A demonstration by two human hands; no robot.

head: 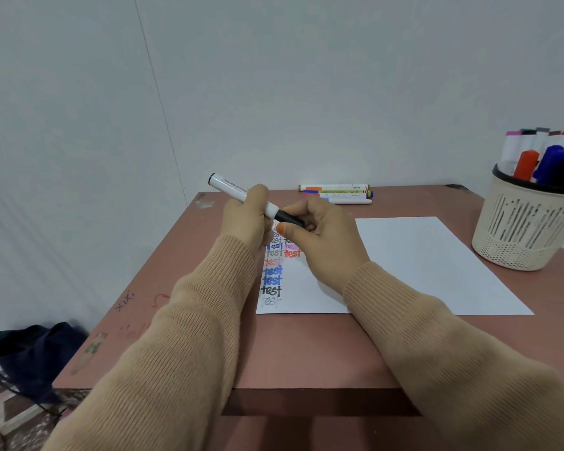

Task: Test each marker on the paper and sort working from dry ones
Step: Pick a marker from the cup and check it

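Above paper [420,255], left side: one marker [229,185], white barrel gripped in left hand [245,219], black cap [288,217] pinched by right hand [326,236]. Far edge: loose markers [337,193]. Right: basket [528,229] of markers.

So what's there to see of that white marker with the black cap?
The white plastic marker has a black butt end, grey lettering along its barrel and a black cap. It is tilted above the white paper sheet, butt end up-left. The left hand grips the barrel; the right hand grips the cap.
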